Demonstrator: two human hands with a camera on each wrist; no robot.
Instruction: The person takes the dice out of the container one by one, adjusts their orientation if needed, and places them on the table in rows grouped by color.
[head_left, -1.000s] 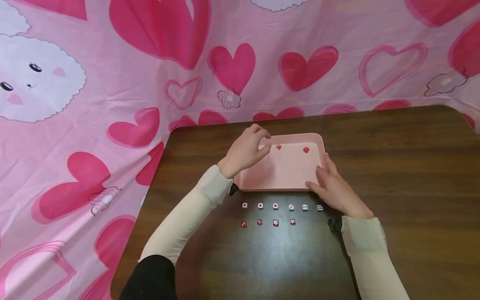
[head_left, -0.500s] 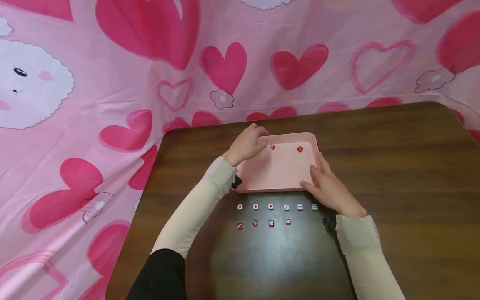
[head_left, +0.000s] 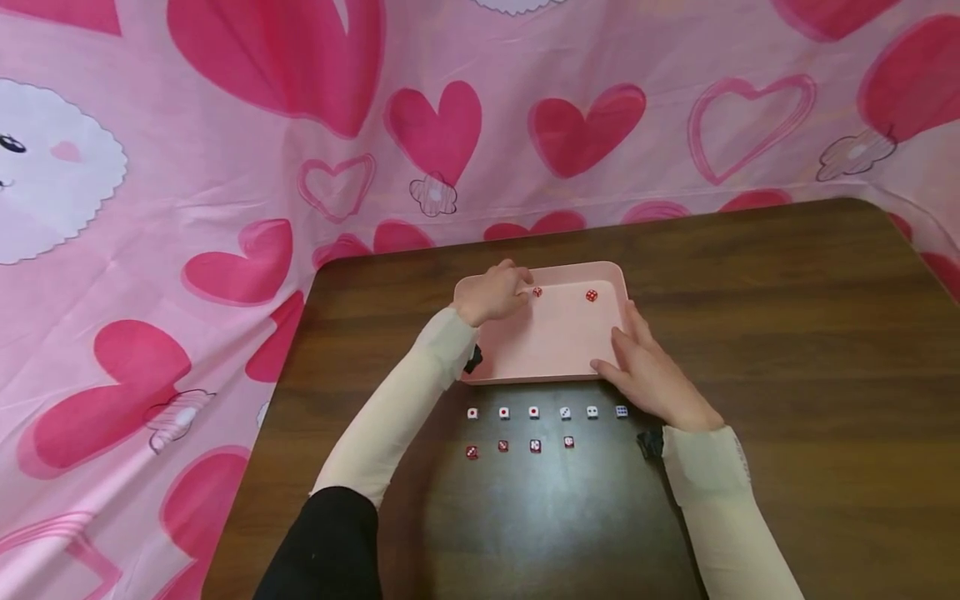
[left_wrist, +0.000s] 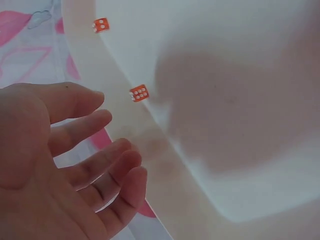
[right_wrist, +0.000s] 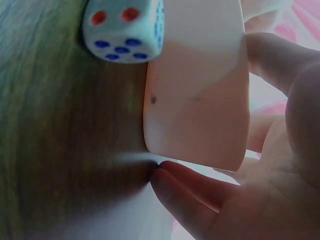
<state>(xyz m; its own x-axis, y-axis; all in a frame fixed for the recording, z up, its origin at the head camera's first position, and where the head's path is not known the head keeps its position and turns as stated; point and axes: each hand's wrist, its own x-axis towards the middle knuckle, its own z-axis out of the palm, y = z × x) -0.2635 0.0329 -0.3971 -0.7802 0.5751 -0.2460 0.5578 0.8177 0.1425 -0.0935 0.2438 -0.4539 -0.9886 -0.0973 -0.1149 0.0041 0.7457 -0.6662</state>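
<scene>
A shallow pink tray (head_left: 562,346) lies near the table's far side with two red dice inside, along its far wall. My left hand (head_left: 491,293) hovers over the tray's far left part, fingers loosely bent and holding nothing. Just beyond its fingertips is the nearer red die (head_left: 537,292), apart from them in the left wrist view, where its top reads six (left_wrist: 139,93). The other red die (head_left: 592,296) sits further right. My right hand (head_left: 656,375) holds the tray's near right corner, thumb at the rim and fingers along the right side.
In front of the tray runs a row of several white dice (head_left: 534,412), with a row of several red dice (head_left: 503,446) nearer me. The dark wooden table (head_left: 787,333) meets a pink heart-patterned cloth (head_left: 337,187) behind and at left.
My left hand has lowered slightly toward the left red die. The right hand stays at the tray corner. The whole view has shifted, so everything appears further left.
</scene>
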